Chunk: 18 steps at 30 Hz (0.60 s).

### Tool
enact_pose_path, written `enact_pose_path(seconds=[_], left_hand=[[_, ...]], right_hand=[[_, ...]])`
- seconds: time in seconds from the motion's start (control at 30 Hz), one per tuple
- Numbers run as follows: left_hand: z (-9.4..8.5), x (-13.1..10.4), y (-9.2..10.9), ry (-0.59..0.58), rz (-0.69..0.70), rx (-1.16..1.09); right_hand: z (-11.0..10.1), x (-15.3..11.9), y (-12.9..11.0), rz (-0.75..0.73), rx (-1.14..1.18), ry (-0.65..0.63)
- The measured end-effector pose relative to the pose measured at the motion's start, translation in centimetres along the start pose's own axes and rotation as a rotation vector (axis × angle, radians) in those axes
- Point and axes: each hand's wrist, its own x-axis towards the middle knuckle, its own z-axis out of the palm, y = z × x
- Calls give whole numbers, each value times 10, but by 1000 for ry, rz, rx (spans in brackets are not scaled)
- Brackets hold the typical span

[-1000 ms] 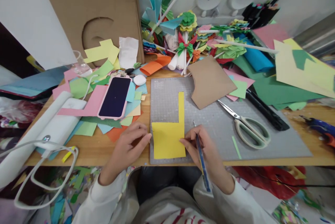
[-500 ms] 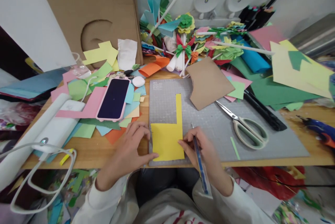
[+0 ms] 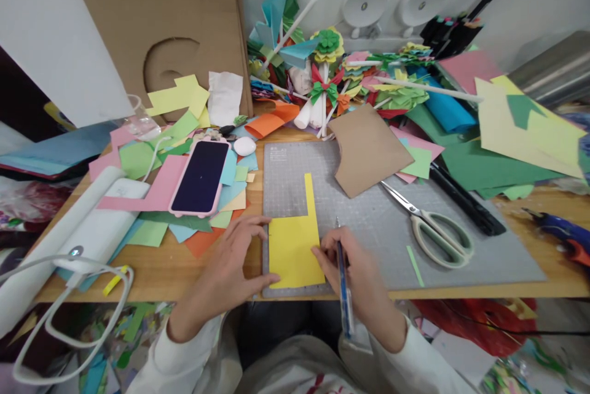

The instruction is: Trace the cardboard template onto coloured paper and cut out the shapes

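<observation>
A yellow sheet of paper (image 3: pixel 295 252) with a narrow strip rising from its upper right lies on the grey cutting mat (image 3: pixel 286 179). My left hand (image 3: pixel 230 265) rests at its left side, fingers spread, the thumb touching the lower left edge. In my right hand (image 3: pixel 357 274) is a blue pen (image 3: pixel 343 295), its tip pointing away from me. The right thumb touches the sheet's right edge. Scissors (image 3: pixel 437 237) with pale green handles lie on the mat to the right, beside a thin green paper strip (image 3: pixel 415 266).
Brown cardboard (image 3: pixel 371 151) overlaps the mat's back edge. A phone (image 3: pixel 200 177) lies on paper scraps at left, near a white power bank (image 3: pixel 104 222) and its cable. Paper flowers (image 3: pixel 327 43) crowd the back. A black tool (image 3: pixel 470 200) and a blue glue gun (image 3: pixel 557 228) lie at right.
The yellow paper has turned slightly counterclockwise, its strip leaning further left. My right hand and the pen's rear end have shifted a little left. The left hand stays beside the sheet.
</observation>
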Motion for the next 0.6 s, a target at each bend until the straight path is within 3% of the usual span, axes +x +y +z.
enact_pose_path(seconds=[0.6], left_hand=[[0,0,0,0,-28,13]], right_hand=[[0,2,2,27,42,-18]])
